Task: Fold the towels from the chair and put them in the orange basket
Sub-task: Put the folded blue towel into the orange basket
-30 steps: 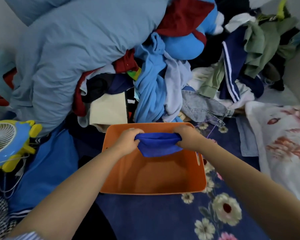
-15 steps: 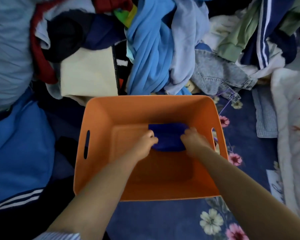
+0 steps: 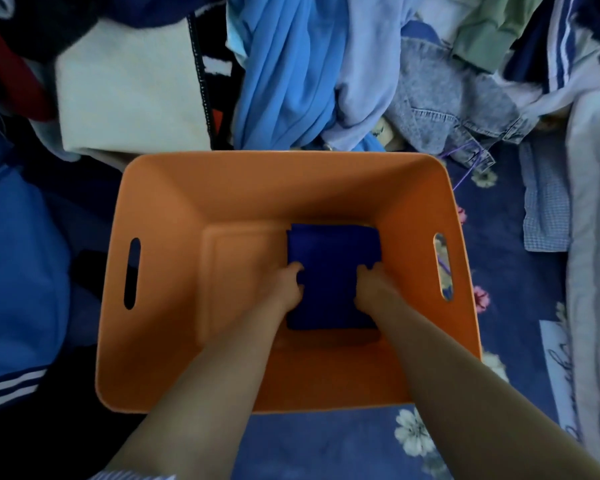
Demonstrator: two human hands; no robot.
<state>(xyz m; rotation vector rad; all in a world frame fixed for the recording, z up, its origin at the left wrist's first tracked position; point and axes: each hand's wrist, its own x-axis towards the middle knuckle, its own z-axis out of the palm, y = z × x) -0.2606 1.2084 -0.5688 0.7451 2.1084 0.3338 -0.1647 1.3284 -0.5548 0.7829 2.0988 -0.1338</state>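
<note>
The orange basket (image 3: 174,271) fills the middle of the view, its opening facing me. A folded dark blue towel (image 3: 329,251) lies flat on the basket floor, toward the right side. My left hand (image 3: 284,285) grips the towel's left edge with curled fingers. My right hand (image 3: 373,282) grips its right edge the same way. Both forearms reach down into the basket from the near rim.
A heap of clothes (image 3: 291,81) crowds the far side of the basket, with a cream bag (image 3: 129,91) at the left and denim (image 3: 454,109) at the right. A blue floral cloth (image 3: 520,299) lies under and right of the basket; blue garments (image 3: 18,271) lie left.
My hands have carried the towel from above the basket rim down to its floor, where it now lies flat. My head has moved closer over the basket.
</note>
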